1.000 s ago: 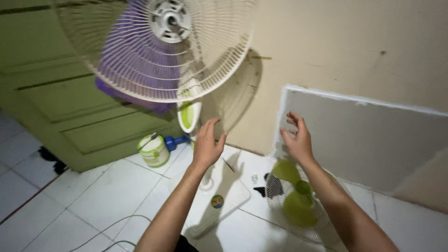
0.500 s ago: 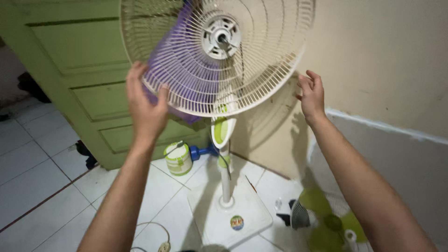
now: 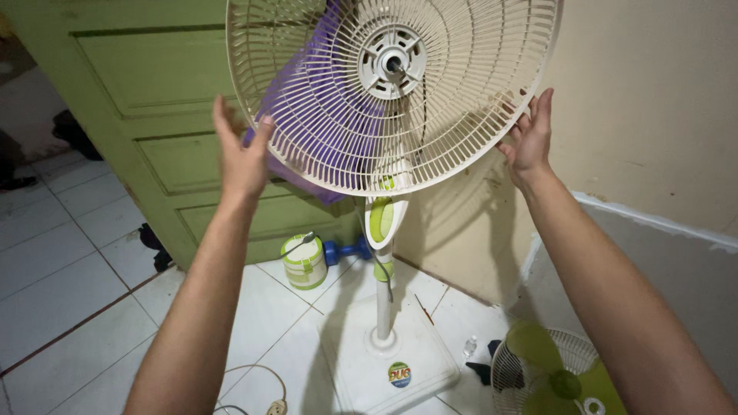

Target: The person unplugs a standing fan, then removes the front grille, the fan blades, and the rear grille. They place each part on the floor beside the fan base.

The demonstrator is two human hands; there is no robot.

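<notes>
The fan grille [image 3: 430,115] is cream plastic, made of thin smooth ribs, a bit dull and dusty. Behind it hangs a purple cloth [image 3: 307,115], soft and matt. The fan's pole [image 3: 383,303] and flat base [image 3: 384,357] are white plastic, smooth with a small shine. The floor [image 3: 69,284] is white tile, glossy and smooth. The door [image 3: 154,100] looks like wood painted green, with a dull finish. The wall [image 3: 653,115] is beige paint, matt and a little rough. The little bucket [image 3: 304,261] looks like shiny plastic.
</notes>
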